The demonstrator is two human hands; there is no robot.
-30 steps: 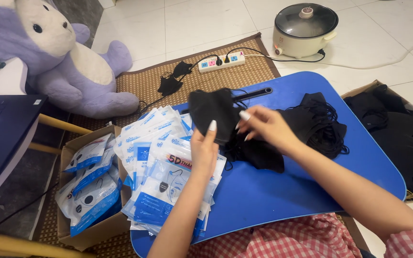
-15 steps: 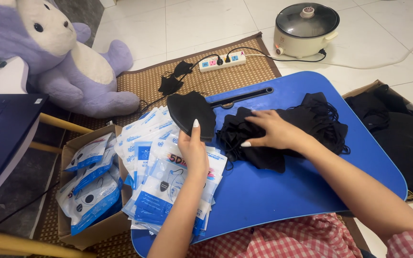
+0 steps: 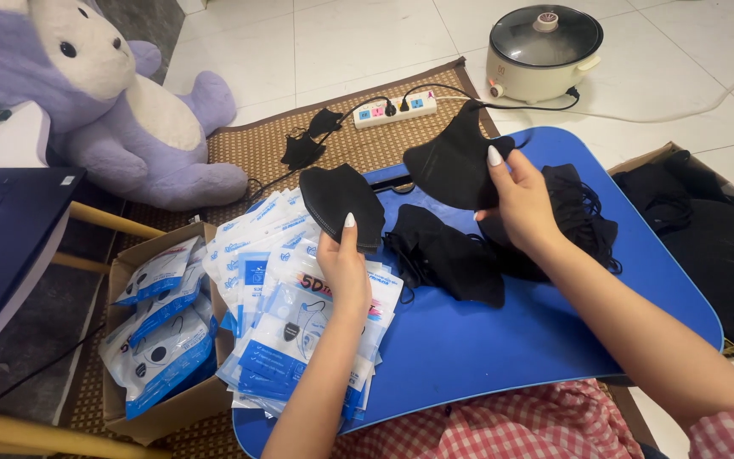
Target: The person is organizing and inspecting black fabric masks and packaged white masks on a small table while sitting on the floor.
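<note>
Both forearms bare. Left hand point(image 3: 343, 265) and right hand point(image 3: 520, 202) carry long, pale-painted nails. Red-and-white checked garment; matching checked sleeve point(image 3: 728, 432) at right elbow.

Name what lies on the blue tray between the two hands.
In the head view, a loose black mask lies on the blue tray between left hand and right hand.

The laptop point(image 3: 2, 246) and plush toy point(image 3: 70, 93) run off the left edge, and the masks point(image 3: 545, 221) behind the right hand point(image 3: 520, 204) are partly hidden
</note>
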